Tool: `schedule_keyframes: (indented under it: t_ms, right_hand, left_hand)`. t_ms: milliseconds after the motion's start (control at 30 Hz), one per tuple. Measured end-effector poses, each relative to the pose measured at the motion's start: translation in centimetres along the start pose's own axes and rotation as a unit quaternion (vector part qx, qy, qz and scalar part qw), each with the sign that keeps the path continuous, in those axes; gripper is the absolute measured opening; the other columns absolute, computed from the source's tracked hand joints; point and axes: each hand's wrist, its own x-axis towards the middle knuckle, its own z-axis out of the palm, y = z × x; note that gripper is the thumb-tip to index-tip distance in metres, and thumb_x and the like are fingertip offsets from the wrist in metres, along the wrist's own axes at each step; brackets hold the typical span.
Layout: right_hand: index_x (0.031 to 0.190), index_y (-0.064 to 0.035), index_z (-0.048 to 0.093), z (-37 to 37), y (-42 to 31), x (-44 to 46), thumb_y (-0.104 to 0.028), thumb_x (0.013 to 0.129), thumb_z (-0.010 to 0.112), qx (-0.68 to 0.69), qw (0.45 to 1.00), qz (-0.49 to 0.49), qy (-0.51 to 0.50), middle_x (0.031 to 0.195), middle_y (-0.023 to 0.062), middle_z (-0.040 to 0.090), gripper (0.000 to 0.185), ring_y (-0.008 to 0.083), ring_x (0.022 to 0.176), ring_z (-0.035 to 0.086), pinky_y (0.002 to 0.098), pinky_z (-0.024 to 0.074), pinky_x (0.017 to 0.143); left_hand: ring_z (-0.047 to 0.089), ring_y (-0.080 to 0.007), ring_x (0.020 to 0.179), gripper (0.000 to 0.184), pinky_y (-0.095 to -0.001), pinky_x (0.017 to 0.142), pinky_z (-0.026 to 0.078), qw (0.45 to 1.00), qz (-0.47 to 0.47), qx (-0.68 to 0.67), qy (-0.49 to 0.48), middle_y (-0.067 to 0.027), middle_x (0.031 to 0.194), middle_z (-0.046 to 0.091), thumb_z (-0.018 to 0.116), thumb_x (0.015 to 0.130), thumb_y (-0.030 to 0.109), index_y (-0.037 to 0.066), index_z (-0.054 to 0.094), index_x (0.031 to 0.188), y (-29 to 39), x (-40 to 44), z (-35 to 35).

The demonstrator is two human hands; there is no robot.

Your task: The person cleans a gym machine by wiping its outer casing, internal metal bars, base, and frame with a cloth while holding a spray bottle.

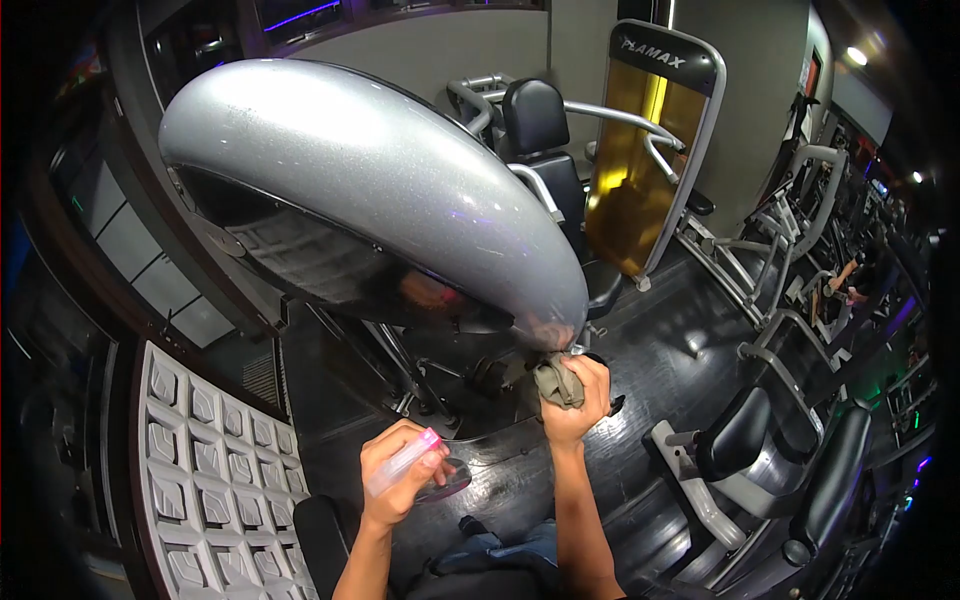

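A large glossy silver machine cover (380, 160) with a dark underside curves from the upper left down to the centre. At its lower right end my right hand (585, 400) is closed around a bunched olive-grey cloth (558, 385), held against or very near the cover's tip. Lower and to the left, my left hand (400, 475) grips a translucent bottle (398, 468) with a pink top, tilted. A clear round-edged part shows beside that hand; whether it belongs to the bottle, I cannot tell.
A black-padded seat machine (535, 115) stands behind the cover, next to a gold-panelled weight tower (640, 150). Black-padded equipment (735, 435) with silver frames is at the right. A white patterned panel (215, 480) stands at the lower left.
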Motion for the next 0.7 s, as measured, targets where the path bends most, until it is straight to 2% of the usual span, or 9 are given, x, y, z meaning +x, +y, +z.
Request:
schedule_keyframes:
  t_ms: [100,167,200,267,333,533,567,633,700]
  right_hand:
    - [0.094,-0.0024,0.067,-0.1,-2.2,2.7,-0.007,0.065,0.081,0.025,1.0,0.001,0.0,0.089,0.0132,0.065,0.033,0.0295,0.082,0.064,0.0366,0.0514,0.075]
    - [0.095,-0.0028,0.067,-0.2,-3.8,5.2,-0.01,0.066,0.082,0.061,0.997,-0.047,-0.021,0.092,0.0135,0.065,0.033,0.0294,0.08,0.064,0.0356,0.0509,0.073]
    - [0.097,-0.0026,0.068,-0.2,-4.8,6.6,-0.011,0.066,0.083,0.066,0.995,-0.065,-0.021,0.093,0.0137,0.065,0.036,0.0286,0.079,0.064,0.0346,0.0506,0.073]
    - [0.098,-0.0023,0.069,-0.5,-6.7,9.4,-0.01,0.065,0.082,0.073,0.995,-0.06,-0.03,0.093,0.0135,0.065,0.036,0.0282,0.08,0.064,0.0341,0.0505,0.074]
    - [0.1,-0.0013,0.069,-0.7,-8.0,11.6,-0.007,0.062,0.08,0.087,0.995,-0.04,-0.038,0.095,0.0135,0.065,0.04,0.0275,0.084,0.064,0.0337,0.0501,0.078]
    - [0.102,-0.0025,0.069,-2.2,-3.3,8.1,-0.02,0.064,0.081,0.093,0.992,0.016,-0.088,0.094,0.0109,0.053,0.043,0.0245,0.086,0.055,0.034,0.0434,0.078]
    - [0.1,-0.0033,0.069,-2.5,-2.1,6.7,-0.018,0.065,0.081,0.074,0.993,0.009,-0.093,0.091,0.0106,0.053,0.04,0.0254,0.085,0.055,0.0349,0.0444,0.077]
    - [0.095,-0.0092,0.072,-2.3,-0.4,4.5,-0.01,0.057,0.084,0.038,0.996,-0.017,-0.078,0.09,0.0085,0.055,0.04,0.0253,0.079,0.057,0.0345,0.0482,0.069]
    - [0.094,-0.0103,0.072,-2.2,0.2,3.8,-0.01,0.059,0.084,0.029,0.995,-0.063,-0.075,0.089,0.0076,0.056,0.037,0.0247,0.078,0.058,0.0345,0.0483,0.067]
  left_hand:
    - [0.066,-0.017,0.059,0.02,-0.0279,0.057,0.056,0.999,0.021,0.046,-0.012,-0.0126,0.08,0.064,0.07,0.088,0.011,-0.008,0.067,0.086,0.8,0.4,0.3]
    - [0.065,-0.0157,0.058,0.017,-0.0261,0.055,0.052,0.985,0.054,0.16,-0.014,-0.0113,0.078,0.065,0.072,0.085,0.01,-0.007,0.068,0.085,1.5,0.5,0.5]
    - [0.065,-0.0157,0.058,0.017,-0.0261,0.055,0.052,0.985,0.056,0.16,-0.011,-0.0113,0.078,0.065,0.072,0.085,0.01,-0.007,0.068,0.085,1.3,0.5,0.4]
    - [0.063,-0.0144,0.057,0.015,-0.0246,0.053,0.048,0.971,0.12,0.205,0.0,-0.0103,0.076,0.065,0.074,0.083,0.009,-0.005,0.069,0.084,0.7,0.5,0.2]
    - [0.063,-0.0142,0.057,0.015,-0.0244,0.053,0.047,0.972,0.121,0.2,0.012,-0.01,0.075,0.065,0.074,0.083,0.009,-0.005,0.069,0.083,1.1,0.4,0.6]
    - [0.065,-0.0143,0.058,0.014,-0.0239,0.053,0.048,0.986,0.094,0.133,0.046,-0.0101,0.075,0.065,0.072,0.085,0.008,-0.005,0.069,0.083,2.2,-0.3,1.7]
    - [0.065,-0.0143,0.059,0.014,-0.0237,0.052,0.049,0.99,0.086,0.101,0.05,-0.0103,0.076,0.066,0.072,0.085,0.008,-0.005,0.069,0.083,2.2,-0.4,1.9]
    - [0.066,-0.0143,0.059,0.014,-0.0236,0.051,0.049,0.99,0.085,0.097,0.059,-0.0106,0.076,0.066,0.072,0.085,0.008,-0.005,0.069,0.084,2.1,-0.6,1.9]
    - [0.067,-0.0143,0.06,0.014,-0.0236,0.051,0.049,0.99,0.082,0.092,0.064,-0.0108,0.077,0.066,0.072,0.085,0.008,-0.006,0.069,0.084,1.9,-0.9,1.8]
